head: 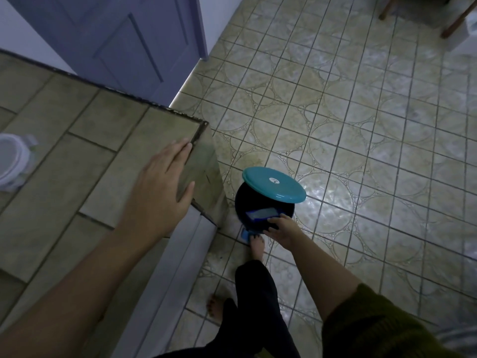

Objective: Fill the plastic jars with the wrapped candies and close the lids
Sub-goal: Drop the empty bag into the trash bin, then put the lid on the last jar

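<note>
At the small dark pedal bin (263, 210) with its raised teal lid (273, 184), right hand (282, 229) fingers pinched a blue wrapper (260, 214) that might miss, the left hand (160, 187) spread flat on the tiled surface (77, 151).

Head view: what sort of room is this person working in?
Probably a home kitchen: a tiled counter under the left hand, a patterned tiled floor, and a pedal bin with its teal lid raised, the right hand at its rim.

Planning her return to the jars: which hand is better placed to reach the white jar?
Left. The left hand rests on the counter where the white jar stands; the right hand is down at the bin.
</note>
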